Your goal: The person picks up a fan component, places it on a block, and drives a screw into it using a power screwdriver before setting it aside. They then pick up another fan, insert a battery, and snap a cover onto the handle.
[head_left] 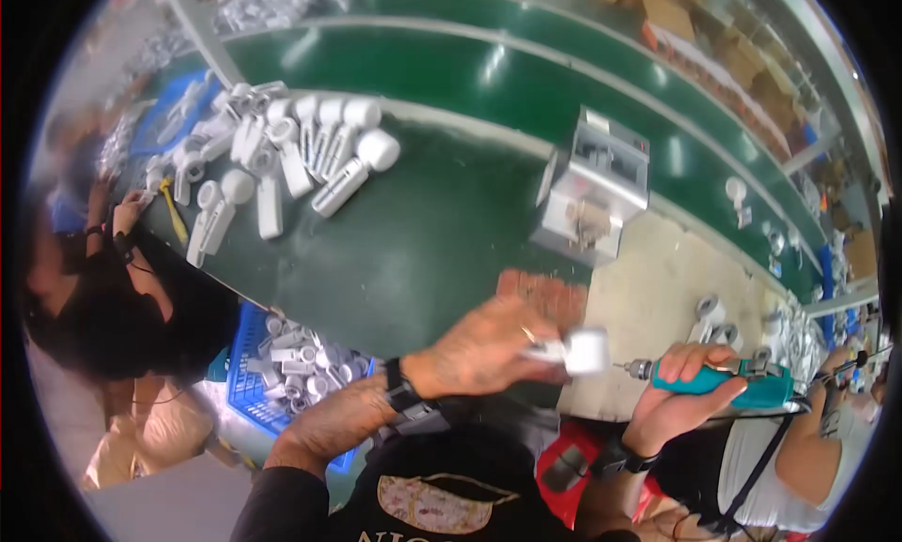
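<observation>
My left hand (479,349) is closed around a white plastic part with a round head (588,351), which sticks out to the right of the fingers. Some of that part is hidden by the hand. In my right hand (681,406) is a teal electric screwdriver (766,390), held level with its bit pointing left. The bit's tip is close to the round head; a small gap seems to lie between them. Both hands are over the near edge of the work table.
A metal box-shaped machine (601,185) stands beyond my hands. Several white handheld devices (343,171) lie at the far left, near a yellow-handled tool (175,213). A blue basket (246,378) of white parts is below left. Co-workers sit on both sides; more white parts (712,309) lie right.
</observation>
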### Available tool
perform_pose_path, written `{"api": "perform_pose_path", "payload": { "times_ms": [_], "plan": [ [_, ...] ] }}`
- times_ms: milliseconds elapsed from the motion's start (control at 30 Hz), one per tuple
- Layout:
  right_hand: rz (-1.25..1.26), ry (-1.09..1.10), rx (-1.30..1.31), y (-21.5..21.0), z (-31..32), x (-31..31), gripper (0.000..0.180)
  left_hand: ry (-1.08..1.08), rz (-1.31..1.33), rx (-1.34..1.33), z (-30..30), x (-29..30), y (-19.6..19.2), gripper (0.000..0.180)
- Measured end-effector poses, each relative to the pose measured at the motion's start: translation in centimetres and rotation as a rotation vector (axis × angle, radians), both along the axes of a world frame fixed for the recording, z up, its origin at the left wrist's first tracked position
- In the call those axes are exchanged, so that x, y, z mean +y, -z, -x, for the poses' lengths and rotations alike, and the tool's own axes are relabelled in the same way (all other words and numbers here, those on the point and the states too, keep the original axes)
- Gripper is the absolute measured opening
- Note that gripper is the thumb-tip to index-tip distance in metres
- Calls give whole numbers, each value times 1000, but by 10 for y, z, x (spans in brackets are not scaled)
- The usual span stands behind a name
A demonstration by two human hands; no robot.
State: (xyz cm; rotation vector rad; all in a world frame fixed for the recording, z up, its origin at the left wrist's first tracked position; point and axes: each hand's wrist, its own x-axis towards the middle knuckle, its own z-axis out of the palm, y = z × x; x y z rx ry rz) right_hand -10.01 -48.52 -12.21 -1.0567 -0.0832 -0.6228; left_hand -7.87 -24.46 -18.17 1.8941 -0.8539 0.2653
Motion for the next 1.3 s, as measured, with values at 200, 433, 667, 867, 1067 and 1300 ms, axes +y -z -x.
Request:
{"api": "perform_pose_path", "payload": {
  "times_ms": [200, 433, 667, 867, 1067, 1300],
  "plan": [
    [155, -115, 111, 41, 4, -17, 58, -533, -111, 72, -13, 85, 15, 36],
    [340, -65, 224, 49, 18, -10, 66, -812, -355, -38, -40, 147, 33, 28],
    [403, -73, 216, 51, 21, -7, 69, -918, -315, -78, -66, 167, 56, 29],
    [365, -91, 263, 58, 33, -21, 49, -910, -347, -236, -77, 166, 73, 31],
    [386, -292, 255, 58, 28, -28, 43, -898, -329, 5, -71, 181, 63, 33],
    [472, -265, 332, 57, 53, -53, 41, -775, -207, -297, -70, 27, -3, 39]
  ]
}}
